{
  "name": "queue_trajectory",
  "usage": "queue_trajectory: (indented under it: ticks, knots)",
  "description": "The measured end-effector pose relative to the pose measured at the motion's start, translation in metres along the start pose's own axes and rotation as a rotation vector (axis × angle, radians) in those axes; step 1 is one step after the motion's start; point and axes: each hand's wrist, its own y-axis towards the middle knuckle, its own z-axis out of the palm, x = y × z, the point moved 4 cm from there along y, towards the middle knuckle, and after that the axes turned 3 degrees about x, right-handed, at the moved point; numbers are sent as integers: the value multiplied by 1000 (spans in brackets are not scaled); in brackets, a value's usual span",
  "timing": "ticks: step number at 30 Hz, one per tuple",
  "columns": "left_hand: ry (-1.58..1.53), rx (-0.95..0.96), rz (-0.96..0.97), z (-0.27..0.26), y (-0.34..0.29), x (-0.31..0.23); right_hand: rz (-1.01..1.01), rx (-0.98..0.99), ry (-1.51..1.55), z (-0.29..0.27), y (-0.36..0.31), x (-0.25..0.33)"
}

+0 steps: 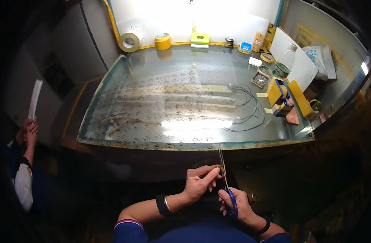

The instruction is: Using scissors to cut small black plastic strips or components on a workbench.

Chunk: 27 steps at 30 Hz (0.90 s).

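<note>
We see the blue-handled scissors [226, 184] in front of us, just short of the surface [173, 60], with their tips pointing away from us and slightly left. Their long axis runs from the handles, low and a little right, up to the tips, which show against the surface's near edge; we cannot tell whether they touch it. Our right hand [240, 202] is closed around the handles. Our left hand [199, 183] has its thumb and fingers drawn together at the blades, though we cannot tell whether they grip anything thin there.

The surface is glassy and shiny, teal along its edges, with small dark repeated marks over its left and middle. Dark cables [254, 115] curl on its right half, near a blue and yellow tape dispenser [277, 92]. Along the back we find a pale tape roll [130, 41], a yellow tape roll [162, 41] and a blue tub [245, 47], before a brightly lit white wall. At our far left, another person's hands [29, 129] hold a white strip [35, 99].

An orange bottle [258, 41] bears a label, its print too small for us to read
</note>
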Motion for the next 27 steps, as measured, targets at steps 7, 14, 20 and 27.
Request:
queue_trajectory:
  ticks: [7,14,20,27]
  knots:
    - [33,38,24,8,-1,0,19,-41,-97,-9,-7,3]
    - [88,67,19,9,-10,3,18,-10,-78,-7,-7,8]
    - [109,68,25,8,-14,5,46,-13,-124,-9,-7,6]
    - [199,96,62,10,-21,8,15,-23,-28,-6,-5,10]
